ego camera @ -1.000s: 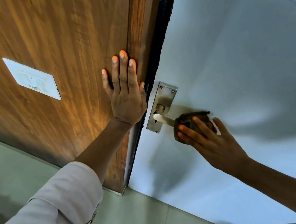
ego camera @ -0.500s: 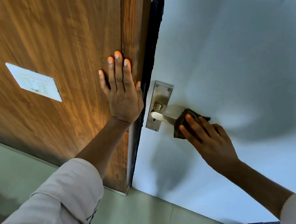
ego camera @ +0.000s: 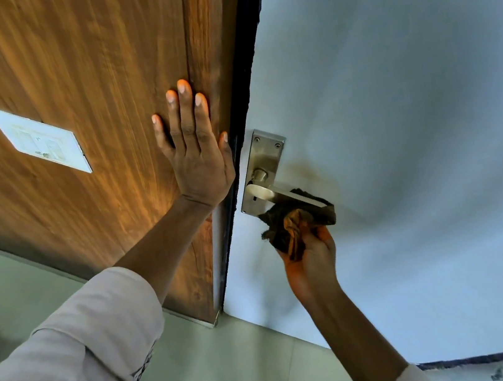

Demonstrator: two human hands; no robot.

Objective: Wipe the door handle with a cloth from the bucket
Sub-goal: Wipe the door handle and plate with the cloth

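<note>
A metal lever door handle [ego camera: 271,192] on a steel backplate [ego camera: 263,159] sits on the pale grey door [ego camera: 394,103]. My right hand [ego camera: 311,258] is closed on a dark brown cloth [ego camera: 294,221], held from below and pressed up against the underside of the lever. The lever's far end is partly covered by the cloth. My left hand [ego camera: 195,153] lies flat with fingers spread on the wooden panel [ego camera: 78,69] beside the door's edge, holding nothing. No bucket is in sight.
A white switch plate [ego camera: 40,138] is set in the wooden panel to the left. A black seal strip [ego camera: 250,50] runs between panel and door. Pale green tiled floor [ego camera: 222,374] lies below. A brownish smudge [ego camera: 309,170] marks the door near the handle.
My right hand dropped from on top of the lever to beneath it, taking the cloth along, so the lever's upper side now shows. My left hand stayed flat on the wood.
</note>
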